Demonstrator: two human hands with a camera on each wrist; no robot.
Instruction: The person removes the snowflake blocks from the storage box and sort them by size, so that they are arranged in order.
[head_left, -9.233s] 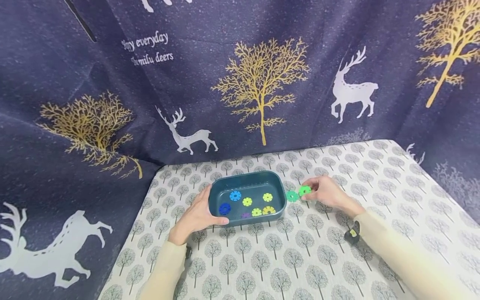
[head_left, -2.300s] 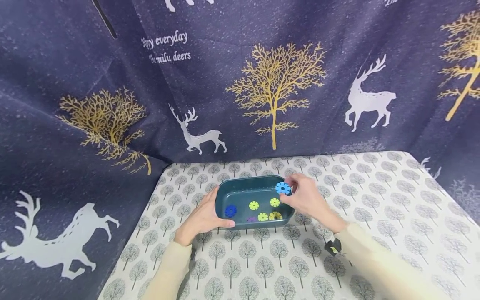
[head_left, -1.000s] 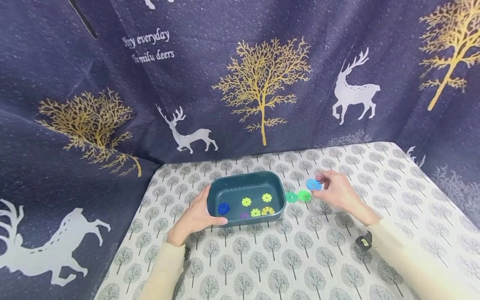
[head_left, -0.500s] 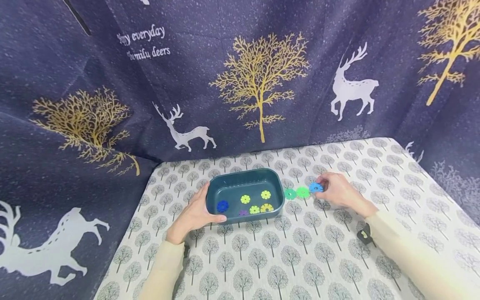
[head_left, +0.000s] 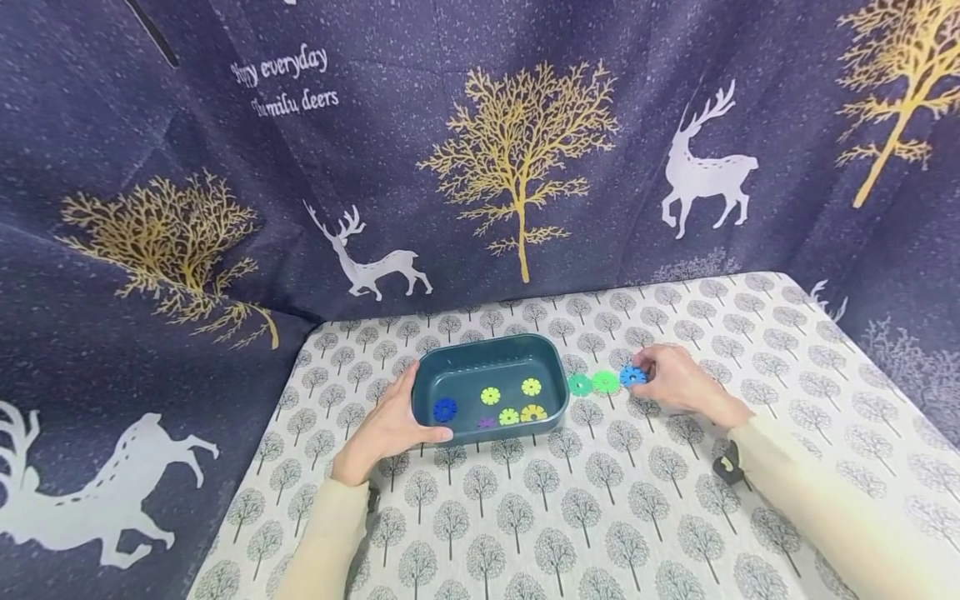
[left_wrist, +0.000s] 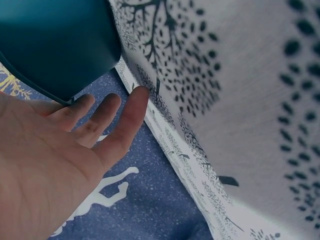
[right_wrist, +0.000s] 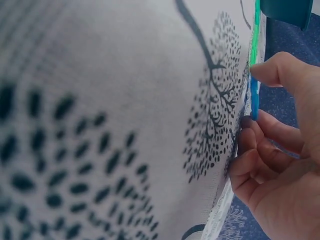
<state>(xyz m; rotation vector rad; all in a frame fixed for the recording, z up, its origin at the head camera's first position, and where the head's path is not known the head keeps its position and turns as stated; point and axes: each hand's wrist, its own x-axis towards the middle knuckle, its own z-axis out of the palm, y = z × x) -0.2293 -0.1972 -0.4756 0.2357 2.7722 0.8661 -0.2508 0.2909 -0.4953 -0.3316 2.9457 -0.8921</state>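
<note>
My right hand (head_left: 684, 385) pinches a light blue notched building disc (head_left: 632, 377) between thumb and fingers, low at the table. In the right wrist view the light blue disc (right_wrist: 255, 97) shows edge-on by the cloth. Left of it lie a bright green disc (head_left: 606, 382) and a darker green disc (head_left: 580, 385), in a row. My left hand (head_left: 386, 425) holds the left end of the teal plastic basin (head_left: 491, 348), thumb along the front rim. Inside are a dark blue disc (head_left: 445, 410), several yellow ones, among them an orange-yellow one (head_left: 533, 413), and a purple one (head_left: 487, 422).
A cloth printed with grey trees (head_left: 517, 508) covers the table. Behind and to the left hangs a dark blue curtain (head_left: 450, 167) with deer and golden trees. The basin's right wall stands close to the darker green disc.
The light blue disc came out of the basin, moved right, and was lowered beside the bright green disc, which my right hand has let go of. My left hand stays on the basin.
</note>
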